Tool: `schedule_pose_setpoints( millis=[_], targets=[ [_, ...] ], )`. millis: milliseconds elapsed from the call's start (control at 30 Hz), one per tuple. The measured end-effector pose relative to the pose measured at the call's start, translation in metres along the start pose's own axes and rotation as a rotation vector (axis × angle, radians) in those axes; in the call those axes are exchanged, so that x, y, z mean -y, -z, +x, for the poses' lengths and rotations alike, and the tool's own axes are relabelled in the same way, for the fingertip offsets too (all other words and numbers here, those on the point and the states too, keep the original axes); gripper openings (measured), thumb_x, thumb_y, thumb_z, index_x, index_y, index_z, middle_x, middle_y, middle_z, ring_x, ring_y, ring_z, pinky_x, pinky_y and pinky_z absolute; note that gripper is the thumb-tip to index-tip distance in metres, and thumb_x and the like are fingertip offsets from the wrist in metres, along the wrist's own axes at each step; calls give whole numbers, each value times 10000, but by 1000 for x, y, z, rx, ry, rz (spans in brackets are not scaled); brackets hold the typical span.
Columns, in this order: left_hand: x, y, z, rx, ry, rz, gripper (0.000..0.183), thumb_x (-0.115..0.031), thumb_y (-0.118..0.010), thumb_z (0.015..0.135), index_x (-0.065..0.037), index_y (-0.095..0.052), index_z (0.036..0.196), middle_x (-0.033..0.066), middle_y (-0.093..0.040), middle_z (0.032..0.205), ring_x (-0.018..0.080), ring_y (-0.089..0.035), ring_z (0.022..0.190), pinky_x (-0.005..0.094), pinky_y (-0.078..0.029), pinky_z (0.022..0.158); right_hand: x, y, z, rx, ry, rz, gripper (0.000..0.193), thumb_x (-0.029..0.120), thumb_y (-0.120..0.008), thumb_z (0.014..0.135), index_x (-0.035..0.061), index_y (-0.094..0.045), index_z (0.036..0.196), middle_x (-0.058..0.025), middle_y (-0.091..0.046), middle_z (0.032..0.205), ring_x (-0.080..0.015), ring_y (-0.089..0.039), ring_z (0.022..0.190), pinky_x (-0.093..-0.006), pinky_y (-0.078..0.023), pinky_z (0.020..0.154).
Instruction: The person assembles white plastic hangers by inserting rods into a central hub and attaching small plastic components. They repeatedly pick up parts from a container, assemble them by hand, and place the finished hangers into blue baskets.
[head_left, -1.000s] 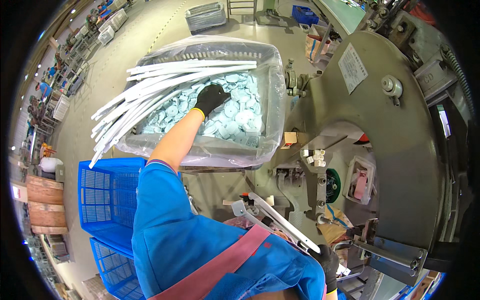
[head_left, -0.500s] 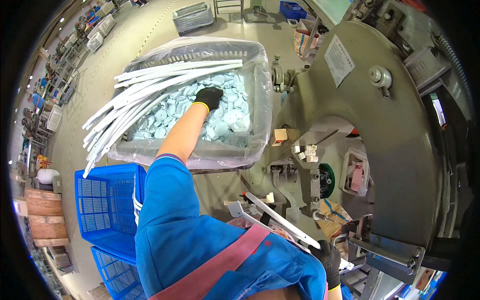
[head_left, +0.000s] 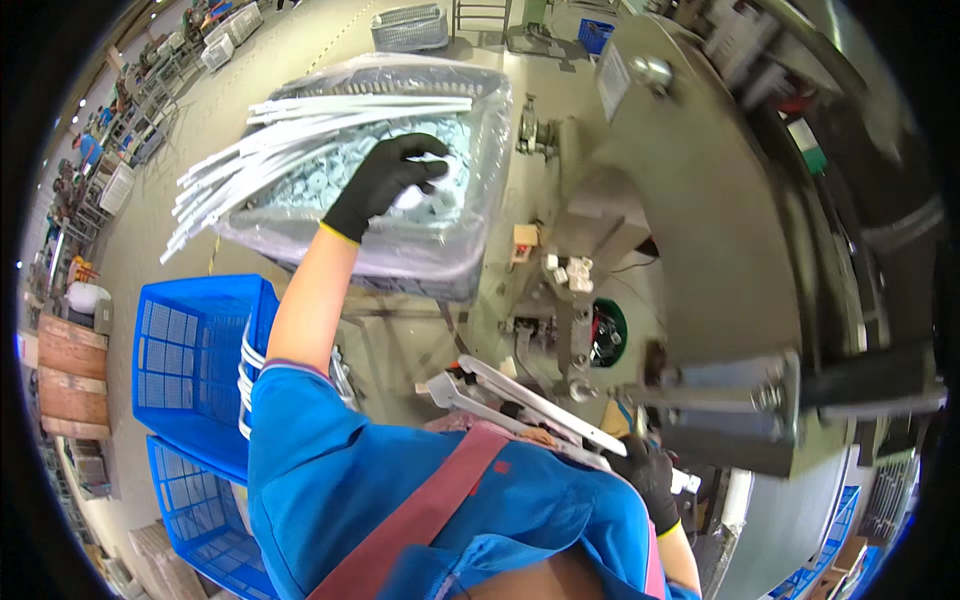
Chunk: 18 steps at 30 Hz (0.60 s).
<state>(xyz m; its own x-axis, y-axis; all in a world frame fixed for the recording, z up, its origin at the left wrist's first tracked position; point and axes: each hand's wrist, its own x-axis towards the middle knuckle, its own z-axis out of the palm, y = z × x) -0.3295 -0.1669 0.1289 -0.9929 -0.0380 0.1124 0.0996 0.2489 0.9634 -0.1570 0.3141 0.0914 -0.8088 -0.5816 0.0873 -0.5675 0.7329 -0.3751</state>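
My left hand [head_left: 382, 185], in a black glove, is above a plastic-lined bin [head_left: 370, 245] of small pale round pieces [head_left: 312, 182]. Its fingers curl around a small white piece [head_left: 410, 197], whose exact shape is blurred. A bundle of long white tubes [head_left: 235, 165] lies across the bin's left side. Down at the right of my body, my gloved right hand [head_left: 648, 478] closes on the end of a long white tube [head_left: 540, 405]. A second white strip [head_left: 465, 402] lies beside that tube, both slanting across my front.
A large grey-green machine [head_left: 715, 230] with a curved frame stands close on the right. Blue crates [head_left: 205, 370] are stacked at the left. Beyond the bin stands a grey basket [head_left: 410, 30] on the floor. A green tub [head_left: 608, 332] sits below the machine.
My left hand has risen out of the pale pieces, back toward me, with a small white piece in its fingers. My right hand stays on the tube. The whole view has shifted.
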Motion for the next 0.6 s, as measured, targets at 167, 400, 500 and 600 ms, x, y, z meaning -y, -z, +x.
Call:
schedule_pose_setpoints(
  millis=[167, 400, 500, 600],
  targets=[
    [-23, -154, -101, 241, 39, -218, 347, -113, -719, 793, -61, -606, 1116, 52, -650, 1021, 94, -608, 805, 235, -502, 616, -44, 13, -13, 78, 30, -88, 225, 292, -698, 755, 97, -641, 850, -118, -618, 791, -337, -620, 698, -435, -486, 594],
    [-6, -279, -163, 174, 68, -412, 470, -276, -767, 768, -19, -627, 1136, 67, -677, 1041, 134, -630, 930, 296, -496, 825, -111, 27, -45, 121, 369, -197, 210, 249, -675, 774, 99, -626, 912, -99, -595, 766, -301, -609, 667, -417, -486, 565],
    [10, -297, -169, -23, -112, -61, 469, -259, -751, 773, -33, -624, 1163, 91, -678, 1073, 169, -645, 944, 305, -494, 842, -122, 28, -58, 160, 213, -110, 62, 141, -667, 746, 105, -671, 797, -80, -568, 805, -271, -577, 744, -405, -457, 605],
    [14, -305, -172, -161, -160, 3, 444, -250, -729, 782, -45, -626, 1162, 96, -672, 1073, 189, -651, 934, 306, -489, 849, -120, 43, -57, 197, 307, -162, 96, 126, -662, 727, 109, -678, 820, -77, -572, 818, -272, -574, 736, -402, -455, 599]
  ],
)
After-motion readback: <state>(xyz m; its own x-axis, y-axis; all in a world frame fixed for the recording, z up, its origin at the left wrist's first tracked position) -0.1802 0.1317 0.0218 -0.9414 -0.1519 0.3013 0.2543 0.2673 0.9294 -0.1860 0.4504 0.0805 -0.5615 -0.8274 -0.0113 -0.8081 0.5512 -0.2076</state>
